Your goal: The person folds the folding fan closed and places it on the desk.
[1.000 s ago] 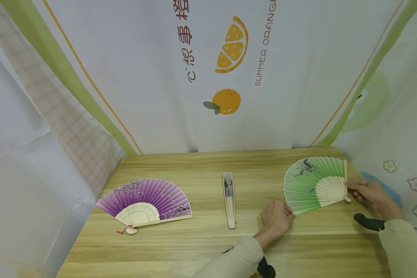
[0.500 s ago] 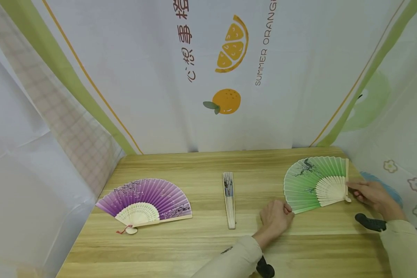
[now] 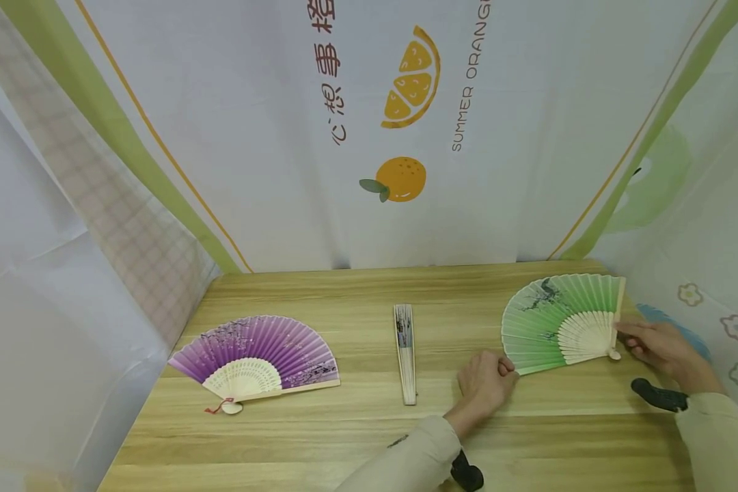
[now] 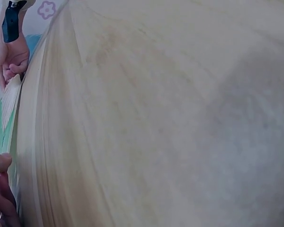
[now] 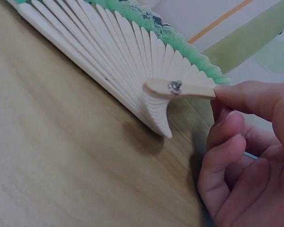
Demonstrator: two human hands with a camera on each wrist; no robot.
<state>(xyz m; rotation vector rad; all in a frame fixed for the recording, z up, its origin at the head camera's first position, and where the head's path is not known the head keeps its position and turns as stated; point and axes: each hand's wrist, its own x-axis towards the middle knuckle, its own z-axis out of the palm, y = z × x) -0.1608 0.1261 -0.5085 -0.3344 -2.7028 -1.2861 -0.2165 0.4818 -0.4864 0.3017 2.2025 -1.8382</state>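
Observation:
A green folding fan [image 3: 535, 335] with pale wooden ribs is spread at the right of the table. My left hand [image 3: 487, 380] pinches its lower left corner between thumb and fingers. At the other end, my right hand [image 3: 658, 345] pinches the outer guard stick beside the pivot. The right wrist view shows the thumb [image 5: 251, 97] pressed on that stick, with the metal rivet [image 5: 174, 87] near it and the other fingers curled below. In the left wrist view the fan [image 4: 8, 111] appears edge-on at the far left, between both hands.
A purple folding fan [image 3: 264, 352] with a red tassel lies spread at the left of the wooden table [image 3: 320, 444]. A closed fan [image 3: 407, 376] lies upright in the middle. A printed curtain [image 3: 283, 205] hangs along the table's back edge.
My right hand has drawn the guard stick slightly to the right, so the green fan is spread a little wider. The left hand keeps its pinch, shifted slightly up and left.

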